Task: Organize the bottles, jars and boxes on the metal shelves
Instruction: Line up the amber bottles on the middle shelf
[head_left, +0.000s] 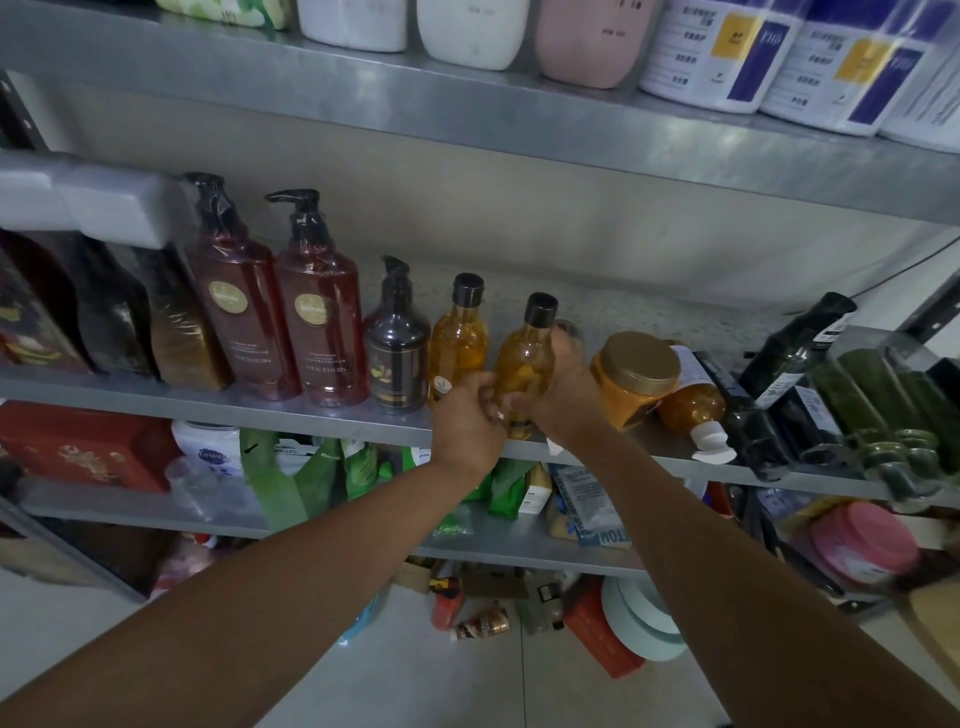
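Note:
An amber bottle with a black cap (525, 358) stands upright on the middle metal shelf (291, 413). My right hand (563, 395) grips its right side and my left hand (467, 421) holds its base from the left. A matching amber bottle (457, 338) stands just to its left, beside a dark pump bottle (396, 348) and two red pump bottles (275, 312). To the right, a gold-lidded jar (631, 376) leans tilted and an amber bottle with a white cap (693, 410) lies on its side.
Dark and green bottles (831, 395) lie in a heap at the shelf's right end. Dark boxes (78, 312) fill its left end. White and pink tubs (592, 41) line the shelf above. Boxes, pouches and jars crowd the lower shelves and the floor.

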